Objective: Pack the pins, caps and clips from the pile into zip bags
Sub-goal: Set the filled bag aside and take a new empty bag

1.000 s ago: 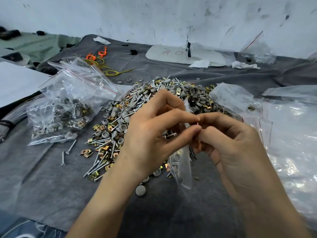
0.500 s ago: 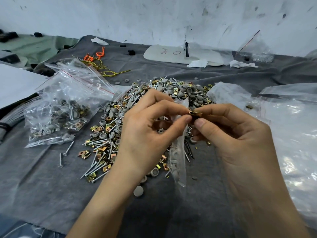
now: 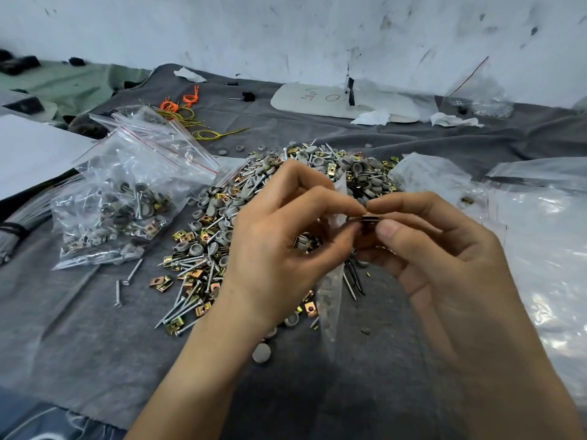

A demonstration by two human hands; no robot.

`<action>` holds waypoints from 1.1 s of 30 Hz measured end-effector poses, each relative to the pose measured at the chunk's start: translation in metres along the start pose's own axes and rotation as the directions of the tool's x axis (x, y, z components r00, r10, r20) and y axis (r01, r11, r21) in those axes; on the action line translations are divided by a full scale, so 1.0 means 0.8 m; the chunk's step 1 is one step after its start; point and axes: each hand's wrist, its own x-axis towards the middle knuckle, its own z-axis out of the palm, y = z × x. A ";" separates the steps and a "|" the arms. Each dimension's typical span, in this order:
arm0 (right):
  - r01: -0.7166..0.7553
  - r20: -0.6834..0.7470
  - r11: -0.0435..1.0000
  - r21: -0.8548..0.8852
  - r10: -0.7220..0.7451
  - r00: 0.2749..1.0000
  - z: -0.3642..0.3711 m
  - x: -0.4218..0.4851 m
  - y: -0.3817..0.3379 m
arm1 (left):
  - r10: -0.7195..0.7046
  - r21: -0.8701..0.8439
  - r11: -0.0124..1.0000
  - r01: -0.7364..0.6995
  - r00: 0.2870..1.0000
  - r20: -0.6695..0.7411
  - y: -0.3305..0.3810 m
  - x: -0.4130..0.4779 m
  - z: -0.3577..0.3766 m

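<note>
"Head view first: where does the clip sit?"

"In the grip of the right hand [image 3: 444, 249], thumb under and forefinger over, so that grip is clamped on the clip [image 3: 371, 218]. It is held up over the near side of the pile [image 3: 222, 223], right at the fingertips of the left hand [image 3: 276, 249]."

"And the left grip?"

"It pinches the top edge of a small zip bag [image 3: 330, 300], which hangs below the hand, nearly edge-on to the camera. The fingers hide the mouth, so whether it is parted cannot be told."

"Which way does the clip lie?"

"Its long axis runs level, left to right, with one end toward the left fingertips. The bag's lip is just beside that end, so the right hand is the one to feed it in."

"What does that call for?"

"Likely tipping the clip end-down and releasing it only once it is past the lip. A miss would drop it onto the pile or the grey cloth [image 3: 95, 344] over the tabletop."

"How far along?"

"Filled bags [image 3: 120, 204] lie at the left, yet the pile looks large."
</note>
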 end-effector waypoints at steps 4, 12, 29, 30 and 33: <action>-0.033 0.018 0.999 0.015 0.033 0.999 -0.001 0.000 -0.003 | 0.062 0.053 0.997 -0.063 0.998 0.024 0.001 0.000 0.001; 0.019 -0.020 0.993 -0.112 -0.021 1.000 -0.009 -0.001 -0.009 | -0.040 -0.117 0.992 0.053 0.993 0.111 0.004 0.000 -0.004; 0.181 -0.054 0.833 -0.523 -0.244 0.968 0.008 -0.004 -0.003 | -0.044 0.047 0.998 0.042 0.999 0.031 -0.001 -0.005 0.010; 0.183 -0.055 0.825 -0.534 -0.251 0.967 0.009 -0.004 -0.002 | -0.029 0.062 0.998 0.028 0.999 0.022 0.000 -0.005 0.011; 0.188 -0.047 0.799 -0.572 -0.260 0.964 0.010 -0.003 -0.001 | -0.002 0.083 0.997 0.002 1.000 0.001 0.001 -0.007 0.015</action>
